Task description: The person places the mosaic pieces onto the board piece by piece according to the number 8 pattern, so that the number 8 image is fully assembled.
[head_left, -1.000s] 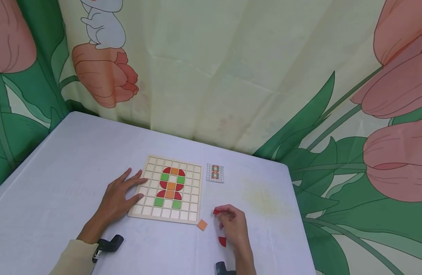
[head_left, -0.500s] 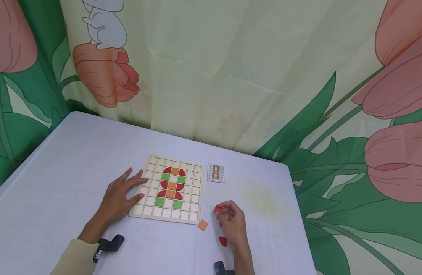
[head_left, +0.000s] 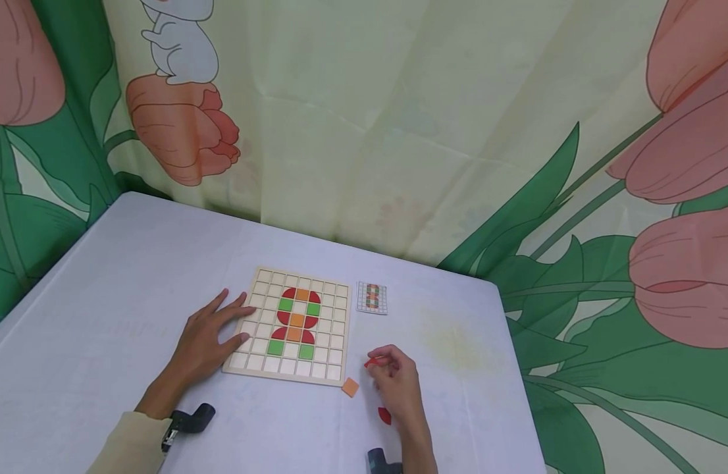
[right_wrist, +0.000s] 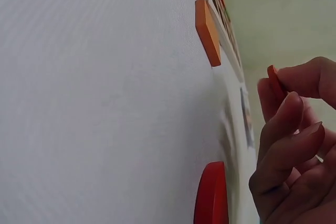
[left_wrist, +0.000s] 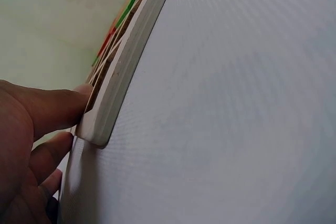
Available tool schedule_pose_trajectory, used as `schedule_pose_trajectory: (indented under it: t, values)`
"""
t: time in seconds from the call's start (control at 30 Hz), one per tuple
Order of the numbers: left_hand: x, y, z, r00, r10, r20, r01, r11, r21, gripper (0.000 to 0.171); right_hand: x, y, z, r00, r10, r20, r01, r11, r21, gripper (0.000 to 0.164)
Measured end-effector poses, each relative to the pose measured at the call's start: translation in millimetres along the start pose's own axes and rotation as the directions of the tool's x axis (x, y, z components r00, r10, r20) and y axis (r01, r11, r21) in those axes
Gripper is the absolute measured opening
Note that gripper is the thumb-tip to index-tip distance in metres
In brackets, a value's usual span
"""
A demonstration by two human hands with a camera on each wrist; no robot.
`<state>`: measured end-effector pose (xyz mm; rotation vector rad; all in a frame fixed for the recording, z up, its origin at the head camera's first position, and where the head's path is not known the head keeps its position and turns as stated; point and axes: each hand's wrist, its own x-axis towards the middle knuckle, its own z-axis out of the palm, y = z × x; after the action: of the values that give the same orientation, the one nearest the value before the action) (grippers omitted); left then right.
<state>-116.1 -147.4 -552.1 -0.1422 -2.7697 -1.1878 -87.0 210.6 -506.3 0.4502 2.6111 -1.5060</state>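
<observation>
My right hand (head_left: 397, 385) pinches a red tile (right_wrist: 275, 81) between thumb and fingertips, raised above the cloth to the right of the board. Below that hand lies a second red piece (head_left: 384, 415), shaped like a quarter circle. An orange square tile (head_left: 350, 388) rests at the lower right corner of the wooden grid board (head_left: 239, 361). Red, orange and green tiles form a pattern in the board's middle columns. With fingers spread, my left hand (head_left: 203, 342) rests along the board's left edge, its thumb (left_wrist: 58, 109) on the rim.
A small card (head_left: 372, 298) printed with a coloured grid pattern lies right of the board. White cloth covers the table (head_left: 133, 263). Behind the table hangs a curtain (head_left: 364, 131) with printed tulips and a rabbit.
My right hand has shifted slightly left, and the red tile in its fingers has turned from face-on to nearly edge-on. The left hand and board stay put.
</observation>
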Motion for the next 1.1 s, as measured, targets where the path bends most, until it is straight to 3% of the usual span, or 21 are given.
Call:
schedule_pose_trajectory:
  t: [0.3, 0.57, 0.83, 1.1]
  values:
    - [1.0, -1.5, 0.5, 1.000, -0.002, 0.000, 0.002, 1.000, 0.006, 0.054, -2, -11, 7, 0.996, -0.004, 0.088, -0.007, 0.993, 0.117, 0.025]
    - [1.2, -1.7, 1.4, 1.000, 0.002, 0.004, -0.002, 1.000, 0.007, 0.054, -10, -25, 33, 0.978, -0.061, 0.202, 0.024, 0.983, 0.182, 0.020]
    - [0.2, -2.9, 2.5, 1.000, 0.011, -0.003, -0.011, 1.000, 0.008, 0.054, -14, -43, 69, 0.964, -0.088, 0.253, 0.046, 0.985, 0.166, 0.019]
    - [0.7, -1.9, 0.8, 0.999, -0.009, 0.031, 0.008, 1.000, 0.022, 0.054, -17, -61, 101, 0.949, -0.112, 0.294, 0.075, 0.988, 0.135, 0.014]
